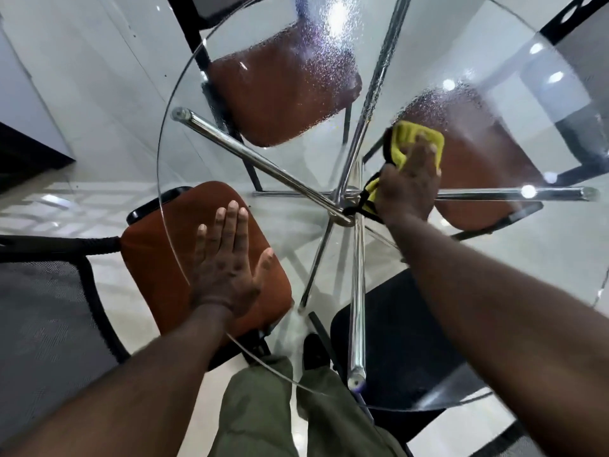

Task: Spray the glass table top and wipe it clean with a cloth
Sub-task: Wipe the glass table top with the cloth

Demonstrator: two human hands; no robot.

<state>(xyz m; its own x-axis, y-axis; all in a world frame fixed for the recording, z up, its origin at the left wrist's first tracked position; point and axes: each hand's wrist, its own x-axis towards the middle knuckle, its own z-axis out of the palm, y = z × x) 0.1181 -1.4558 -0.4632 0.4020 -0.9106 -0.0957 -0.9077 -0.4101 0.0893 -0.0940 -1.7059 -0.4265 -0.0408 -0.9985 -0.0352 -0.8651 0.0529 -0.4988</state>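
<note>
The round glass table top [290, 166] fills the view, with fine spray droplets across its far half. My right hand [410, 183] presses flat on a yellow cloth [413, 138] with a black edge, right of the table's centre, at the near border of the wet patch. My left hand [227, 258] lies palm down on the glass near the left rim, fingers together and holding nothing. No spray bottle is in sight.
Chrome legs [263, 159] radiate from a hub under the glass. Orange-seated chairs [280, 90] stand under the far, right and near-left sides, and a black seat [405, 341] is near me. My legs stand at the near rim on a pale tiled floor.
</note>
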